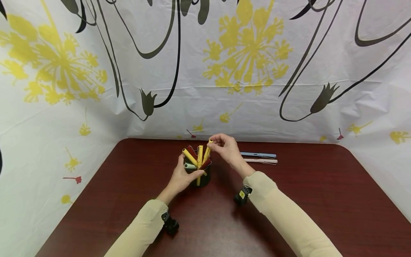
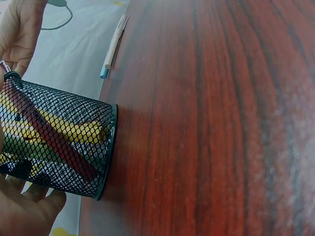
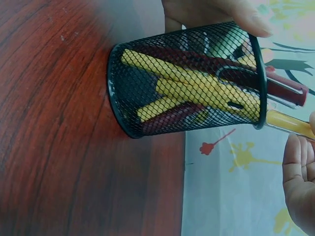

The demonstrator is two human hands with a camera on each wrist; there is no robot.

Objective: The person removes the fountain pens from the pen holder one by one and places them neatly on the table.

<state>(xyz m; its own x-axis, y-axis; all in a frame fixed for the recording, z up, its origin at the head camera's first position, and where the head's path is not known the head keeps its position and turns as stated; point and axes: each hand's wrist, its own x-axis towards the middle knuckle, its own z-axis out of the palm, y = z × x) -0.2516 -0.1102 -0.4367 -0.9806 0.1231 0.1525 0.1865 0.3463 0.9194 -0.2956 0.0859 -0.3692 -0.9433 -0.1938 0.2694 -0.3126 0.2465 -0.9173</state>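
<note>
A black mesh pen holder (image 1: 204, 179) stands upright on the table with several yellow pens (image 1: 190, 156), dark red pens (image 3: 285, 91) and a pale green pen (image 1: 190, 166) leaning in it. My left hand (image 1: 180, 176) grips the holder around its left side near the rim, with the thumb across the front. At the rim's right, my right hand (image 1: 228, 150) pinches the upper end of a yellow pen (image 3: 285, 122) between thumb and fingers. The lower part of that pen is inside the holder, seen through the mesh in the right wrist view.
Right of the holder, a light blue pen (image 1: 258, 155) and a white pen (image 1: 261, 161) lie side by side on the dark red wooden table (image 1: 305, 192). Behind the table's far edge hangs a white patterned cloth (image 1: 199, 92).
</note>
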